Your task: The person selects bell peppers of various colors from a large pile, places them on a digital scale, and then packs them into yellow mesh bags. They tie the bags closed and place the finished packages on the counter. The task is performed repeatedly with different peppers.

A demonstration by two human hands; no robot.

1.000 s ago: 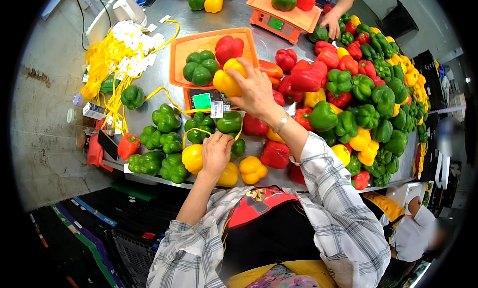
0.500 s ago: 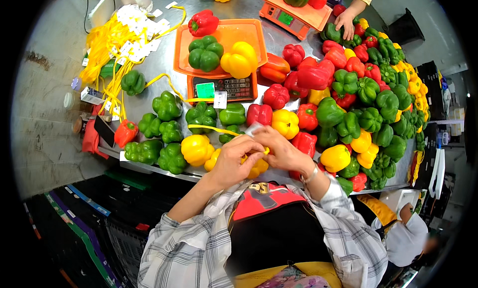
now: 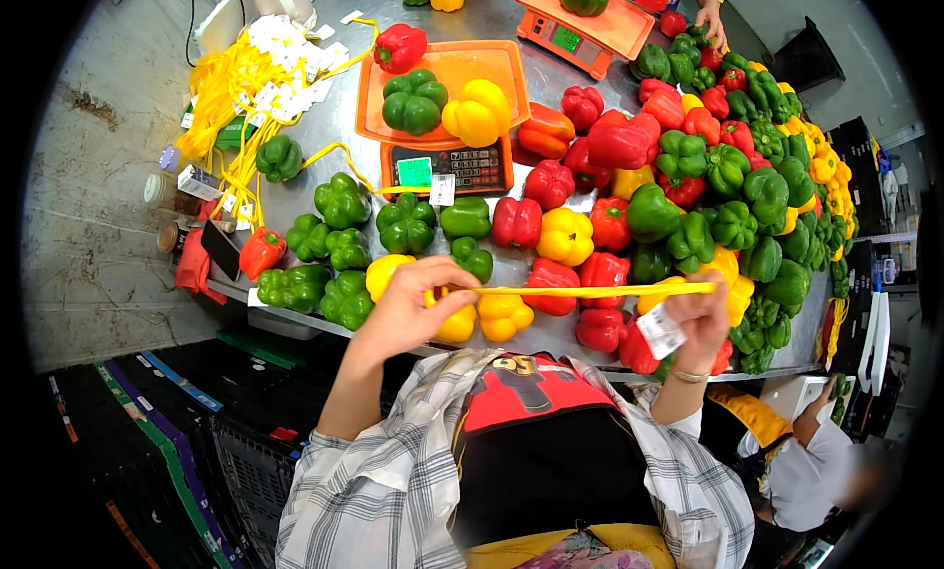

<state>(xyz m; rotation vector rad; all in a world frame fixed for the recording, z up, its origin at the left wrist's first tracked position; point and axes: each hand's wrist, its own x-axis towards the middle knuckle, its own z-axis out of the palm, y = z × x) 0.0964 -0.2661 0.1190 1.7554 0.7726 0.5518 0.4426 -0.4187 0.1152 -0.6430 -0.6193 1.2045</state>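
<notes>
Between my two hands a yellow plastic strap is stretched straight across, above the peppers at the table's near edge. My left hand pinches its left end between thumb and fingers. At the other end my right hand is closed on the strap, with a white printed label hanging below it. Under the strap lie a yellow bell pepper and a red bell pepper. Another yellow pepper is partly hidden behind my left hand.
An orange scale tray carries peppers, with a labelled strap across its keypad. Labelled yellow straps pile up at far left. Mixed peppers heap along the right. A co-worker's hand reaches in beside a second orange scale.
My hands have moved apart, the left leftward and the right far rightward, drawing the yellow strap out between them. The co-worker's hand has shifted away from the green pepper.
</notes>
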